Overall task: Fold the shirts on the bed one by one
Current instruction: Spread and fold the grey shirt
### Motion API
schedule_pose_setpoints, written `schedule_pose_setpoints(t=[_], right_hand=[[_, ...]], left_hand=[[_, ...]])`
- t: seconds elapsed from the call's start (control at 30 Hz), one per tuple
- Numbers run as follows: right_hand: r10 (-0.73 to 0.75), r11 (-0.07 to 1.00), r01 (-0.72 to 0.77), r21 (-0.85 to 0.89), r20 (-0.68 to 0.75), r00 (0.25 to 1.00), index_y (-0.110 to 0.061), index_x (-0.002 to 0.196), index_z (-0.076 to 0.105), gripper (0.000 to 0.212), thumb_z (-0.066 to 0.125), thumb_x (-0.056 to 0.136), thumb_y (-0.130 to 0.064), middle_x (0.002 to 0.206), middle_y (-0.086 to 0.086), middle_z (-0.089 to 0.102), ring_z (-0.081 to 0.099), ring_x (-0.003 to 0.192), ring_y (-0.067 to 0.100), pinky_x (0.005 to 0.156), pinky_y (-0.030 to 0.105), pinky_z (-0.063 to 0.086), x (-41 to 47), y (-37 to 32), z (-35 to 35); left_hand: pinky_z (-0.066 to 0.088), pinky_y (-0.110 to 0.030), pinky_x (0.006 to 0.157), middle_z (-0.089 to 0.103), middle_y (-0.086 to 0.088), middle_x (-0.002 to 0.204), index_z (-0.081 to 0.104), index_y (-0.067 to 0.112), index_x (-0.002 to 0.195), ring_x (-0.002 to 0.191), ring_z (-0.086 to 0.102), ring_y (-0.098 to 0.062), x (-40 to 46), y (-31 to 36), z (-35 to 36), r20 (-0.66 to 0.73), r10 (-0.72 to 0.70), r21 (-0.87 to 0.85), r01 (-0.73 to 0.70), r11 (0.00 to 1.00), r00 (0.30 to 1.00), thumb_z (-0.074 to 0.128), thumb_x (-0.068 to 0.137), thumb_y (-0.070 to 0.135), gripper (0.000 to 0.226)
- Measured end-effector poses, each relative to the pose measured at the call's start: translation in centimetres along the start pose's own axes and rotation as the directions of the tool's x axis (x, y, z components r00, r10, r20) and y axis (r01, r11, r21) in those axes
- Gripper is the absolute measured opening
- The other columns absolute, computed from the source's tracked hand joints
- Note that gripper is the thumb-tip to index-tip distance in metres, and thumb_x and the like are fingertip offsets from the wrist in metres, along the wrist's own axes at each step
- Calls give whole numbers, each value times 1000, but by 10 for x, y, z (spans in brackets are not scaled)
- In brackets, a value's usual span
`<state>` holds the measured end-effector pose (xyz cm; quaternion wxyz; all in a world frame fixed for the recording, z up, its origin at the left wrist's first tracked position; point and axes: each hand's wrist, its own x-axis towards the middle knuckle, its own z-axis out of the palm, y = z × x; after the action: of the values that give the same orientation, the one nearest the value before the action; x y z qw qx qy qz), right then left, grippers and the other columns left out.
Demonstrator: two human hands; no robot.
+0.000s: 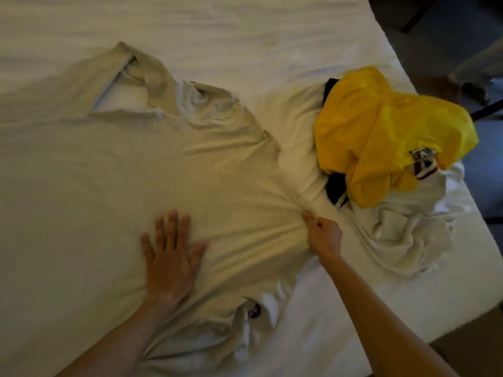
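A pale beige shirt (pixel 168 164) lies spread on the white bed (pixel 245 31), its collar toward the far side. The left hand (pixel 170 254) presses flat on it with fingers straight, while the right hand (pixel 324 235) pinches the cloth at its right edge, gathering creases. To the right sits a heap with a yellow shirt (pixel 381 126) on top of a white garment (pixel 408 232) and something dark, possibly another shirt.

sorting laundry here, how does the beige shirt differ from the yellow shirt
The beige shirt lies spread out flat on the bed; the yellow shirt sits crumpled on top of a pile. The beige shirt is under both hands, the left hand pressing, the right hand pinching its edge; the yellow shirt is untouched. Neither is folded.
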<state>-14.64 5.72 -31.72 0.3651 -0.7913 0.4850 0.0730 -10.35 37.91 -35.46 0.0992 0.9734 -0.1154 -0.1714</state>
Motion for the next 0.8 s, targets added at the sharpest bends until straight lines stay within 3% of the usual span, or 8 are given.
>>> schedule_pose_setpoints(t=[0.13, 0.23, 0.33, 0.43, 0.53, 0.63, 0.73, 0.8], right_hand=[[64, 986, -42, 159, -137, 988, -16, 66, 53, 50, 53, 94, -57, 63, -2, 54, 52, 70, 23, 65, 33, 36, -31, 12, 10], [146, 932, -124, 342, -40, 988, -17, 82, 62, 53, 59, 83, -70, 80, 1, 64, 61, 77, 19, 67, 34, 48, -57, 19, 13], [94, 967, -121, 225, 130, 987, -21, 98, 64, 62, 70, 69, -75, 94, -8, 64, 62, 88, 15, 78, 37, 57, -90, 36, 15], [34, 996, -54, 65, 279, 960, -13, 79, 66, 46, 75, 77, -58, 76, 6, 69, 67, 72, 23, 61, 35, 57, -105, 53, 12], [102, 990, -117, 82, 175, 979, -5, 65, 61, 44, 70, 88, -41, 63, 15, 63, 63, 59, 27, 58, 45, 56, -103, 74, -8], [137, 978, -145, 149, 62, 989, -13, 62, 63, 45, 67, 87, -51, 57, -2, 62, 59, 58, 16, 61, 37, 53, -126, 82, -5], [145, 965, -167, 204, 120, 982, -20, 61, 61, 55, 65, 75, -72, 55, -7, 60, 56, 55, 7, 50, 20, 43, -164, 73, 13], [168, 963, -207, 176, 211, 963, -19, 62, 61, 54, 70, 72, -71, 54, -8, 59, 57, 55, 7, 48, 22, 41, -182, 70, 23]], left_hand=[[4, -68, 116, 6, -6, 167, 10, 32, 159, 153, 2, -31, -11, 3, 0, 25, -45, 34, 44, 998, 999, 16, 90, 76, 82], [4, -74, 111, 2, -8, 167, 8, 36, 158, 153, -1, -34, -34, 8, 2, 82, -30, 68, 24, 997, 996, 15, 85, 81, 86], [3, -77, 109, -2, -8, 167, 2, 39, 156, 152, -6, -36, -54, 12, 0, 146, -22, 111, 6, 994, 989, 6, 79, 86, 90], [0, -78, 108, -13, -5, 166, -10, 41, 154, 152, -13, -35, -65, 14, -3, 163, -41, 119, 21, 993, 986, -6, 74, 86, 91], [-2, -77, 109, -24, -1, 164, -20, 45, 150, 150, -20, -32, -65, 13, -3, 163, -38, 114, 19, 993, 986, 4, 78, 85, 86], [-4, -77, 109, -26, 0, 163, -23, 47, 149, 149, -23, -30, -65, 11, -1, 175, -39, 107, 21, 994, 984, 13, 85, 86, 83], [-4, -77, 108, -27, 0, 163, -21, 46, 151, 149, -24, -31, -65, 11, 0, 181, -39, 112, 19, 994, 983, 15, 84, 84, 85], [-5, -77, 108, -27, 1, 163, -20, 46, 151, 149, -24, -31, -64, 12, -1, 189, -38, 103, 19, 994, 981, 14, 84, 84, 84]])
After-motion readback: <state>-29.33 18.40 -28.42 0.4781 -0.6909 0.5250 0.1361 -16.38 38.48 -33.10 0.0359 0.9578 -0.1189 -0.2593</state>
